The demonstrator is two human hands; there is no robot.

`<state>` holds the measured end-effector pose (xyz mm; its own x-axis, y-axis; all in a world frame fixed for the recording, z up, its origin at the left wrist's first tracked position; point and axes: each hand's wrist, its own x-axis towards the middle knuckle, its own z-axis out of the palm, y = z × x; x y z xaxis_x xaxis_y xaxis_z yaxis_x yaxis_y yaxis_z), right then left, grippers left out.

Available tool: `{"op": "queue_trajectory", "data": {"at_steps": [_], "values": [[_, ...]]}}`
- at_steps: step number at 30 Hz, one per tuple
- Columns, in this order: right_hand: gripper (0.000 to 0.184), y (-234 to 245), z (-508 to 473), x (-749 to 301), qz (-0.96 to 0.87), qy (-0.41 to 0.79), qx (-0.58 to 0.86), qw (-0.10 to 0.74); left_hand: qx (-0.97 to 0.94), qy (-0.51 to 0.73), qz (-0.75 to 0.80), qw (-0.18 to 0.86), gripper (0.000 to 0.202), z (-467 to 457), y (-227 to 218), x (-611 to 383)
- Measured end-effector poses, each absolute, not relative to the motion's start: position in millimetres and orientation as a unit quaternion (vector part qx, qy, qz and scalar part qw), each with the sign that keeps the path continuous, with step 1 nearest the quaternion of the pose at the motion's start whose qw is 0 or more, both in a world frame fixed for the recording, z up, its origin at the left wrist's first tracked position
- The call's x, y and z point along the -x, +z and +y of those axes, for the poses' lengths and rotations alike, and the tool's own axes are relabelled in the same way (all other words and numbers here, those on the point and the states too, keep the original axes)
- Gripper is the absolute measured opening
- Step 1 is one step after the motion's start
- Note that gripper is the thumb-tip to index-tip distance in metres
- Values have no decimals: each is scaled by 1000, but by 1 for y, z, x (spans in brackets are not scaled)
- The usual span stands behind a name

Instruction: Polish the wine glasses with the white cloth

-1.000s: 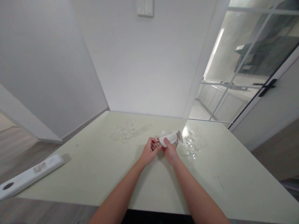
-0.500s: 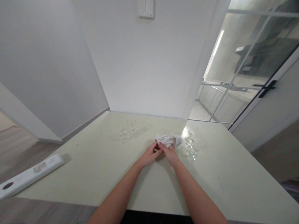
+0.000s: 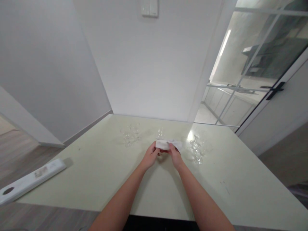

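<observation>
A folded white cloth (image 3: 166, 144) is gripped between my two hands over the middle of the table. My left hand (image 3: 151, 154) closes on its left end, and the fingers of my right hand (image 3: 175, 154) are closed on the right part, thumb on top. Just beyond the cloth's far edge shows part of a clear glass (image 3: 160, 133). The cloth hides the rest of it, so I cannot tell how it is held. To the right stand several clear stemmed glasses (image 3: 196, 147) close together. Another group of clear glasses (image 3: 130, 136) is at the back left.
The pale table (image 3: 101, 179) meets a white wall (image 3: 149, 70) at the back. A long white power strip-like bar (image 3: 33, 178) lies across the left edge. To the right is a glass-paned door (image 3: 245, 70) with a black handle (image 3: 275, 91).
The cloth has gone from bunched and twisted to flatter and more level. The glass part beyond it has shifted left and shows more. My hands have moved slightly apart.
</observation>
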<state>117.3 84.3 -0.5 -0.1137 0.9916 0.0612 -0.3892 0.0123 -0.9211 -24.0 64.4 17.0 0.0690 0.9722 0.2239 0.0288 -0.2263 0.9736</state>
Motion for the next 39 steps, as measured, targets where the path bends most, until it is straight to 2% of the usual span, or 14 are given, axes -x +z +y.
{"op": "queue_trajectory", "data": {"at_steps": [5, 8, 14, 18, 22, 29, 33, 36, 39], "values": [[45, 0, 95, -123, -337, 603, 398, 603, -559, 551, 429, 447, 20, 65, 20, 30], [39, -1, 98, -128, -333, 602, 381, 618, -558, 555, 417, 455, 21, 65, 20, 30], [23, -5, 95, -128, -442, 552, 393, 587, -487, 591, 468, 441, 23, 68, 21, 31], [11, -6, 92, -126, -496, 574, 358, 545, -436, 610, 493, 440, 24, 70, 21, 35], [15, -7, 95, -125, -488, 568, 374, 547, -424, 609, 506, 440, 25, 71, 21, 36], [27, -6, 104, -129, -325, 543, 356, 688, -522, 547, 459, 466, 33, 65, 24, 32], [30, -3, 106, -132, -286, 556, 303, 719, -607, 456, 413, 502, 30, 56, 24, 27], [43, -4, 102, -136, -273, 604, 271, 698, -641, 390, 371, 547, 33, 50, 22, 23], [58, -3, 94, -140, -301, 704, 265, 587, -631, 362, 322, 606, 36, 47, 21, 20]]}}
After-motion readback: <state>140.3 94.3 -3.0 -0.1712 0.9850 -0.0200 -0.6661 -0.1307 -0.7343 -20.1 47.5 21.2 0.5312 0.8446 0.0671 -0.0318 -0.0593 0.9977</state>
